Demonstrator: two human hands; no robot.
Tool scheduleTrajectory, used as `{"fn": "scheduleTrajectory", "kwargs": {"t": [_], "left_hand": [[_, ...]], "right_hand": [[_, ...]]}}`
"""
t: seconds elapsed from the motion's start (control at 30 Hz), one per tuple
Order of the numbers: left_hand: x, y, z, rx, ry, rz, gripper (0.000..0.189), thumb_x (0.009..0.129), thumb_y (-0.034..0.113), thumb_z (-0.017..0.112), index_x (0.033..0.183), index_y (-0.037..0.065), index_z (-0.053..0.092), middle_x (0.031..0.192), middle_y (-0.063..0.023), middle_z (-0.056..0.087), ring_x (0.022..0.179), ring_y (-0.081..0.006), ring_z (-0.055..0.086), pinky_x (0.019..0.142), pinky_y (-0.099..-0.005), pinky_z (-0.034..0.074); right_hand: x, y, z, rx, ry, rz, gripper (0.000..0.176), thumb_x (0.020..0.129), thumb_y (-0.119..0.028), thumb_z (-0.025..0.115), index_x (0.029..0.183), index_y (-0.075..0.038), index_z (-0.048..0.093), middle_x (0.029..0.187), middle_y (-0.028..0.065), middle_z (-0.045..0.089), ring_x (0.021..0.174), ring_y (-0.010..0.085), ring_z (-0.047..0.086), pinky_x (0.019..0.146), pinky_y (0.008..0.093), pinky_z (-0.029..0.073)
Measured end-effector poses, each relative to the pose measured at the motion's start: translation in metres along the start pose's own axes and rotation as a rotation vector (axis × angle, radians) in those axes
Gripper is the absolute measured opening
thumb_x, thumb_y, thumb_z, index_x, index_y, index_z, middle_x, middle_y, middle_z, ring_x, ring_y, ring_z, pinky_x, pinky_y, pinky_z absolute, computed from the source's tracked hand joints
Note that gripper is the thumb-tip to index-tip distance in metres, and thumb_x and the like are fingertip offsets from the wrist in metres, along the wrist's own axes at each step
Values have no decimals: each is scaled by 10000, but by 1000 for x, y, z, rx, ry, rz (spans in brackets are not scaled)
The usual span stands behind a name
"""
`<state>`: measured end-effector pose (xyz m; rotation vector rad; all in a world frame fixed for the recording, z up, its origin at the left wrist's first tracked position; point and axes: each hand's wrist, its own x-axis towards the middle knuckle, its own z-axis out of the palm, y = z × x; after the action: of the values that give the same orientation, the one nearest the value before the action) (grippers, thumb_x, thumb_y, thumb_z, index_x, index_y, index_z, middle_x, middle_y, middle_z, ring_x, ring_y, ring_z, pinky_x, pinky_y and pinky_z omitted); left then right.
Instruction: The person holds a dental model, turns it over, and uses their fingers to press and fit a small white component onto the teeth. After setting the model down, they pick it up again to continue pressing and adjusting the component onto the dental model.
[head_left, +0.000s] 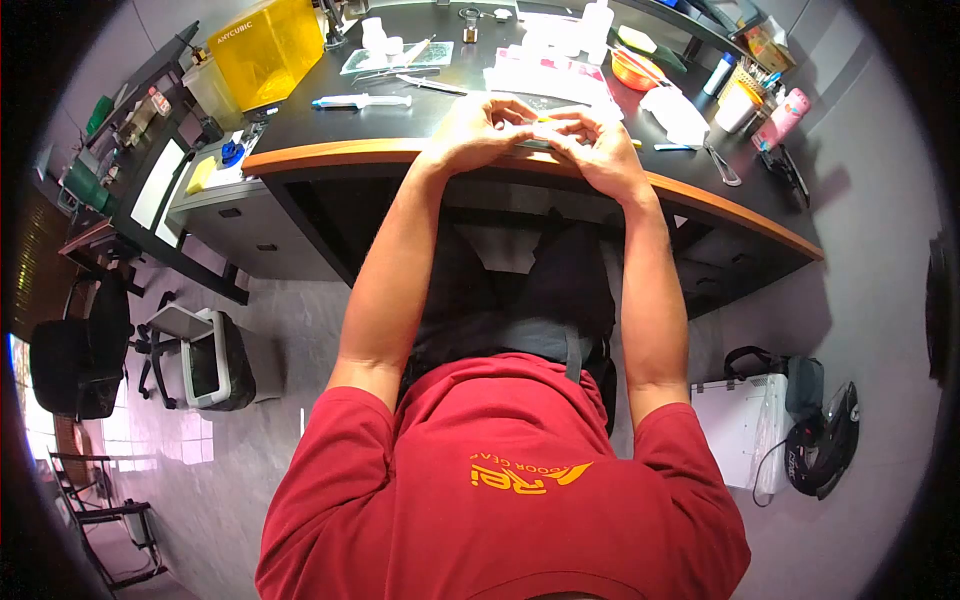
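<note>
Over the front edge of the desk (370,145), my left hand (476,133) and my right hand (604,158) meet at their fingertips. Both are closed in a pinch around something small, with a bit of white and yellow (543,121) showing between the fingers. Its kind is too small and covered to make out. A syringe with a blue end (362,101) lies left of my left hand. Behind that hand rests a thin metal tool (432,84). Just beyond my fingers is a pink-and-white sheet (550,75).
At the back left stand a yellow translucent cover (265,55) and a mat (372,62) with small white containers. An orange bowl (638,70), crumpled white material (676,115) and a pink bottle (783,117) are to the right. A waste bin (238,360) stands on the floor.
</note>
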<state>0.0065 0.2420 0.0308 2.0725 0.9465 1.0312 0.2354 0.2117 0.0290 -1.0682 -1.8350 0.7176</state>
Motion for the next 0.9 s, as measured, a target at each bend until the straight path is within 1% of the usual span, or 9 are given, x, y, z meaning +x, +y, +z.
{"fn": "scheduleTrajectory", "kwargs": {"t": [0.17,0.27,0.37,0.47,0.57,0.67,0.77,0.87,0.9], "left_hand": [[-2,4,-1,-8,18,14,299,870,281,784,1106,99,762,946,-48,739,799,-108,607,739,-266,503],[2,-5,-1,30,-31,30,323,873,280,784,1149,116,744,934,-42,733,782,-103,580,725,-269,498],[3,-8,1,21,-11,46,326,877,291,784,1150,117,744,930,-41,731,785,-105,579,729,-273,498],[-2,5,-1,41,24,23,297,882,288,779,1108,97,760,952,-47,740,831,-117,618,759,-282,512],[0,-4,4,-49,67,52,318,857,286,811,1105,96,757,899,-49,744,721,-94,545,670,-274,475],[3,-8,2,7,24,72,324,852,279,818,1115,102,753,900,-47,741,709,-89,536,661,-271,471],[3,-10,2,-14,15,77,308,850,275,823,1093,97,759,905,-47,742,704,-89,535,651,-268,464],[-1,3,0,-15,12,-11,264,881,273,776,1068,87,769,972,-52,748,867,-123,640,799,-284,513],[-1,3,-1,-8,3,-4,269,881,275,776,1072,86,769,972,-52,748,866,-123,640,797,-286,514]], "right_hand": [[0,-2,0,46,-17,21,249,921,-90,754,1144,12,714,976,39,723,826,54,600,749,193,498],[3,13,-1,-4,-8,-34,277,876,-220,816,1080,-42,761,901,29,737,773,68,615,688,222,517],[1,4,3,108,17,-32,273,875,-224,817,1072,-42,766,886,26,739,764,66,610,683,219,512],[2,7,-2,-70,-6,-29,307,883,-218,808,1126,-42,747,904,35,740,777,73,625,689,225,522],[0,4,1,37,51,-48,354,892,-217,796,1191,-43,717,911,37,734,785,82,639,692,234,532],[0,4,0,58,36,-48,410,899,-210,787,1260,-50,676,937,48,732,808,99,670,697,249,548],[-1,-2,-1,5,-14,-1,322,932,-102,743,1235,-18,674,970,47,726,837,65,618,757,213,504],[0,-5,-2,-19,-36,48,285,930,-110,746,1192,-12,691,966,44,725,838,66,616,753,218,503],[-1,-5,-1,12,-16,43,263,930,-112,748,1168,-10,700,965,43,725,836,64,614,750,218,501]]}}
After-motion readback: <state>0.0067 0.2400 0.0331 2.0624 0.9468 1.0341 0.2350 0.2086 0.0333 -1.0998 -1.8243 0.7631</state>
